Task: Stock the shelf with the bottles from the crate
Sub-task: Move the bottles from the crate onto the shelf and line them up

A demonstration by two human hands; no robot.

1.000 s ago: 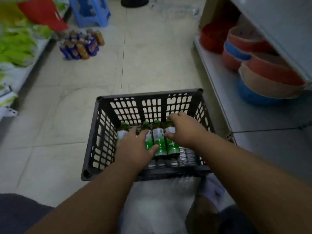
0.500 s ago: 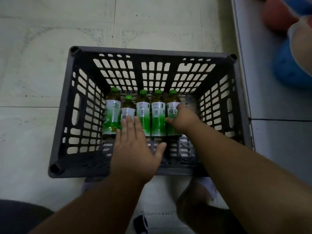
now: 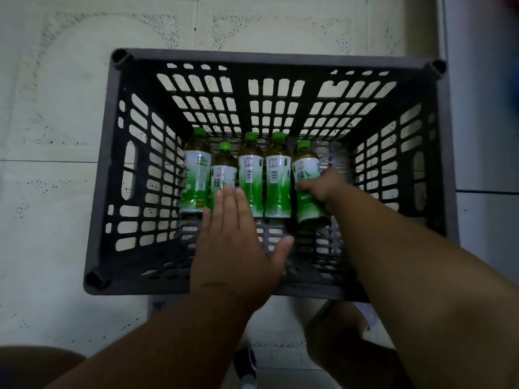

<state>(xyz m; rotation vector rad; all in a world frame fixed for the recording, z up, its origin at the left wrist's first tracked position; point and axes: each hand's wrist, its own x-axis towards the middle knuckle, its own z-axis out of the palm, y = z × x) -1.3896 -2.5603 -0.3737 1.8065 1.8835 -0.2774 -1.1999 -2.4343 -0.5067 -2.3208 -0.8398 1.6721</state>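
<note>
Five green-capped bottles lie side by side in the dark crate (image 3: 112, 175). Right hand (image 3: 323, 186) curls its fingers round the rightmost bottle (image 3: 306, 175). Left hand (image 3: 233, 245) lies flat, fingers straight, tips on the second bottle (image 3: 223, 175) from the crate's left wall.

The crate (image 3: 112, 175) looks like moulded plastic, dark grey and matt, its walls and bottom cut into an open lattice with smooth, rounded corner posts. The bottles (image 3: 276, 181) are clear plastic holding a dark liquid, each with a green plastic screw cap (image 3: 250, 136) and a glossy shrink-film label (image 3: 250, 178) in white and green that catches soft highlights. The floor (image 3: 56, 94) is pale tile, smooth with a dull sheen, flecked with dark specks and split by thin grout lines. At the right edge the shelf (image 3: 483, 122) looks smooth, pale grey and matt.
</note>
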